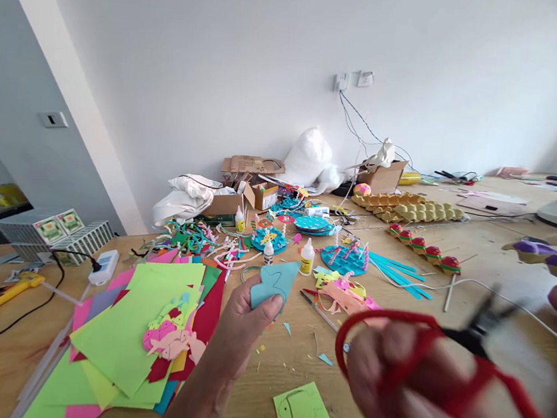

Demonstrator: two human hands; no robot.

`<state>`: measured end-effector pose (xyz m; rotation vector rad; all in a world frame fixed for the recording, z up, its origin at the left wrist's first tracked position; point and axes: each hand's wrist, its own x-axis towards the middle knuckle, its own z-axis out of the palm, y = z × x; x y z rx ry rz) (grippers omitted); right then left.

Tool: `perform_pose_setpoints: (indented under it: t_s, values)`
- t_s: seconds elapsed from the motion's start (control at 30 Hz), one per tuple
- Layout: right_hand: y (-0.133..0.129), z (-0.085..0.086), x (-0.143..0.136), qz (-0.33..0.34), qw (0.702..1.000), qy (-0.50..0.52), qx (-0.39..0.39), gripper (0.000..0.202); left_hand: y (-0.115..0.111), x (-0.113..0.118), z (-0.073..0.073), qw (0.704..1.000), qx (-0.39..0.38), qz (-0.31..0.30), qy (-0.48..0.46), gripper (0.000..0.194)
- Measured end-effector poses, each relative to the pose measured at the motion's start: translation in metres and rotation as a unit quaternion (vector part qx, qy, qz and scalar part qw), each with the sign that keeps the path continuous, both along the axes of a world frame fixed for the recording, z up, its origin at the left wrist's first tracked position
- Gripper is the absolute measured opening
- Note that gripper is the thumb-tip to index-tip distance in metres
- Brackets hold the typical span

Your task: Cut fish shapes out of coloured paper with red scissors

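Head view: my left hand [246, 319] pinches blue paper [272, 283] between thumb and fingers, raised above the table [250, 407]; its edges look partly trimmed, its drawn line uncut. My right hand [427, 404] grips red-handled scissors [479, 386], apart from the paper; blur leaves the blade gap uncertain. Blue scraps [325, 360] lie beyond a fish-marked green square [303, 410], itself uncut. Finished fish cut-outs [177, 345] rest on coloured sheets [117, 338], leftward.
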<state>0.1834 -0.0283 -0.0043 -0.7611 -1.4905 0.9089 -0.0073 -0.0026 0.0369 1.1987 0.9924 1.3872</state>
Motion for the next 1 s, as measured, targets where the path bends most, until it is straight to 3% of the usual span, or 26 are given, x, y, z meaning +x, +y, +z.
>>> perform_pose_setpoints:
  t_s: [0.13,0.23,0.4,0.63,0.77,1.0]
  values:
    - [0.022,0.032,-0.015,-0.031,0.998,0.021,-0.05,0.016,0.0,0.004,-0.002,1.0,-0.009,-0.014,-0.003,0.026]
    - [0.031,0.046,-0.028,-0.01,0.996,0.026,-0.087,0.021,0.002,0.005,-0.004,0.999,-0.01,-0.042,0.03,0.027]
    - [0.037,0.052,-0.039,0.009,0.994,0.048,-0.101,0.025,0.002,0.003,-0.002,0.993,-0.01,-0.082,0.088,0.027]
    - [0.04,0.055,-0.044,-0.026,0.996,0.049,-0.074,0.023,0.002,0.005,-0.004,0.994,0.0,-0.082,0.069,0.019]
    - [0.029,0.048,-0.045,-0.016,0.997,-0.043,-0.065,0.024,0.003,0.006,-0.01,0.999,-0.002,-0.03,0.025,0.01]
    - [0.007,0.01,-0.047,0.065,0.972,-0.198,-0.111,0.046,-0.001,0.012,-0.007,0.998,0.0,-0.01,-0.059,0.013]
